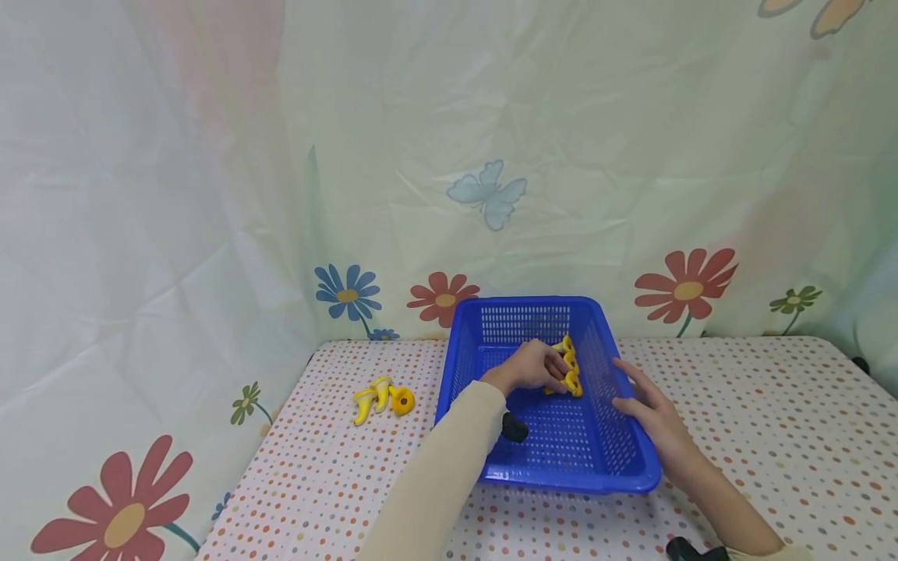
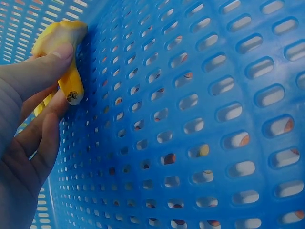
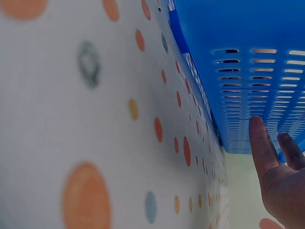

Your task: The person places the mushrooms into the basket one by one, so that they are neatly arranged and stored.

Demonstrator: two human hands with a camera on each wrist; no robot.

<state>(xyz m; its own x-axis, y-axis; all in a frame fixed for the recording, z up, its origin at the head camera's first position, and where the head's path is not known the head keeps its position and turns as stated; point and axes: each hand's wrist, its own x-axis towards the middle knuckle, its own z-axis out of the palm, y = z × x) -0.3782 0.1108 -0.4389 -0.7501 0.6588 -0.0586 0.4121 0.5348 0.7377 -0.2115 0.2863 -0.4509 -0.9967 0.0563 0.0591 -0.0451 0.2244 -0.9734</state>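
Note:
A blue slotted plastic basket (image 1: 554, 481) stands on the table. Inside it, my left hand (image 1: 531, 365) pinches a yellow toy banana with a pale peel-like top (image 2: 64, 38), thumb on its near side. More yellow pieces (image 1: 573, 383) lie along the basket's right side by these fingers, partly hidden by the hand. On the outside, my right hand (image 1: 655, 421) touches the right wall near the rim. Its fingers (image 3: 263, 143) are extended against the slotted wall in the right wrist view, and it holds no loose item.
Left of the basket, several small yellow pieces lie together, two curved like bananas (image 1: 362, 407) and one rounded with a dark centre (image 1: 403, 401). A dotted cloth (image 1: 337, 483) covers the table. Behind hangs a flowered curtain (image 1: 575, 195).

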